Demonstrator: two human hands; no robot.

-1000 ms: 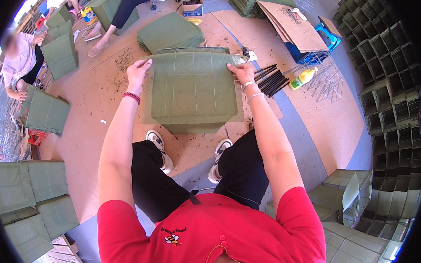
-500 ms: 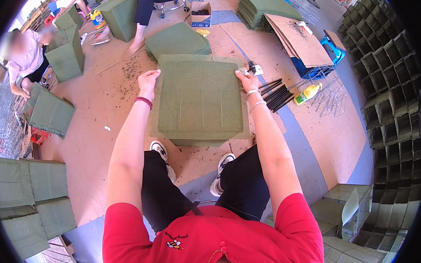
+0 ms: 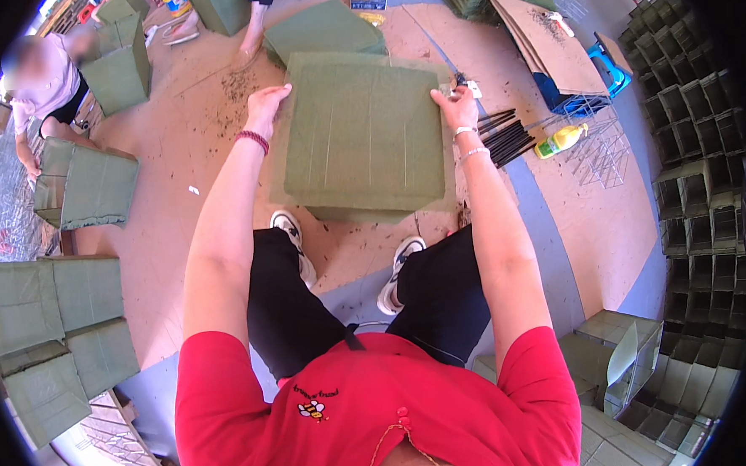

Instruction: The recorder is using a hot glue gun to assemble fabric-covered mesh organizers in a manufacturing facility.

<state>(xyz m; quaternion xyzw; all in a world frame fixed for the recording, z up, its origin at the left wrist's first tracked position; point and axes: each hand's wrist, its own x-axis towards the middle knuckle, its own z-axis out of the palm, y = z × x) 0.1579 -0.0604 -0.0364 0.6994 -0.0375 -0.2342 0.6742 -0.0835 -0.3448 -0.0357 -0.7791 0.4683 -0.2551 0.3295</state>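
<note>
In front of me a thin green fabric sheet (image 3: 366,124) lies over the top of a green box (image 3: 363,212), its edges reaching a little past the sides. My left hand (image 3: 265,108) is closed at the sheet's upper left edge, thumb and fingers pinched together there. On the opposite side my right hand (image 3: 457,109) grips the upper right edge, thumb on top. Beside that hand, a small dark object on a white piece (image 3: 471,89) rests on the floor, partly hidden.
Black rods (image 3: 507,140) and a yellow bottle (image 3: 562,140) lie to the right. Beyond the box is a stack of green panels (image 3: 325,33). Green boxes (image 3: 22,306) stand at left, stacked open boxes (image 3: 699,182) at right. A co-worker (image 3: 53,81) handles another green box (image 3: 88,185).
My view has shifted, so the box and both hands appear higher. Both hands stay at the sheet's edges. The co-worker's box at left has tilted, showing its open side.
</note>
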